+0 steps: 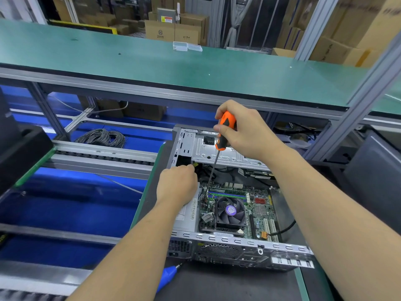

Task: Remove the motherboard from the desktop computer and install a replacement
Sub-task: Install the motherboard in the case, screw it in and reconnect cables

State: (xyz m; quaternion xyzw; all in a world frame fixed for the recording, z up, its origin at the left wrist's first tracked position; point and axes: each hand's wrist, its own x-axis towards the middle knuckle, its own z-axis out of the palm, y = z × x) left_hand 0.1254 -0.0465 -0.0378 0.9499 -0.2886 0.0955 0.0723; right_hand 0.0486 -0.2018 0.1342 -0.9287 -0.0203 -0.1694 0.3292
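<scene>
An open desktop computer case (219,238) lies on its side on a dark mat. Inside it sits the green motherboard (258,210) with a black CPU fan (230,210). My right hand (243,131) grips an orange-and-black screwdriver (224,131), whose long shaft slants down to the board's upper left corner near the memory slots. My left hand (176,183) rests on the power supply at the case's left wall, its fingers curled around something by a yellow connector (195,165); what they hold is hidden.
A blue-handled tool (168,275) lies on the mat in front of the case. A roller conveyor (97,156) and a coil of grey cable (102,137) are on the left. A green shelf (173,66) spans above, with a slanted aluminium post (355,109) at right.
</scene>
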